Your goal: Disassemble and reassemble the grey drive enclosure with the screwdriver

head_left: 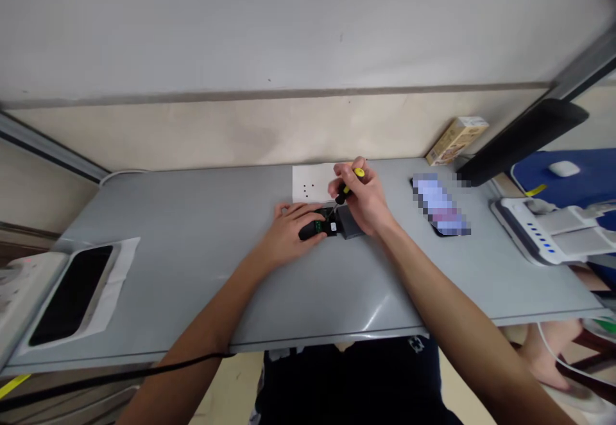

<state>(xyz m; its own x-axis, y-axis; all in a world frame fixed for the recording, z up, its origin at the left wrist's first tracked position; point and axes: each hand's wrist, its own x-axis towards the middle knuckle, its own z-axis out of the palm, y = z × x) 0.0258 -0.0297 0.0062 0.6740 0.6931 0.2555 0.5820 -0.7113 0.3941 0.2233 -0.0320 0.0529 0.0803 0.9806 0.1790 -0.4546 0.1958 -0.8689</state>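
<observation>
My left hand (287,232) rests on the grey table (192,245), its fingers closed round a small black device (317,227) with a green part showing. My right hand (364,199) grips a small screwdriver (347,189) with a yellow and black handle, tip pointing down into the device. A dark grey flat piece (350,223) lies against the device under my right hand. Just behind, a white paper sheet (310,182) carries a few tiny dark screws.
A black phone (72,293) lies on white paper at the left. A blurred phone (440,207) lies right of my hands. A cardboard box (457,139), a black monitor edge (524,137) and a white device (543,229) stand at the right.
</observation>
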